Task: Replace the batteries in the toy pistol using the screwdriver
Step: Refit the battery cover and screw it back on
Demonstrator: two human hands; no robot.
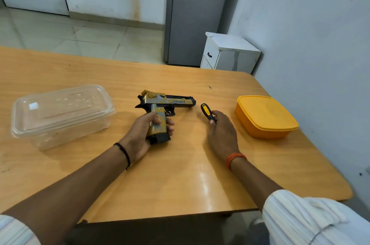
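Note:
The toy pistol (168, 101), gold, grey and black, lies on its side in the middle of the wooden table (180, 174), barrel pointing right. My left hand (144, 134) grips its handle near the black magazine base. To the right, my right hand (221, 134) holds a small screwdriver (207, 111) with a black and yellow handle; the handle end points up and away, and the shaft is hidden under my fingers. No batteries are visible.
A clear lidded plastic container (62, 114) stands on the table's left side. A closed yellow plastic box (264, 116) sits at the right, close to the wall. A white cabinet (230, 52) and a grey door stand beyond the table's far edge.

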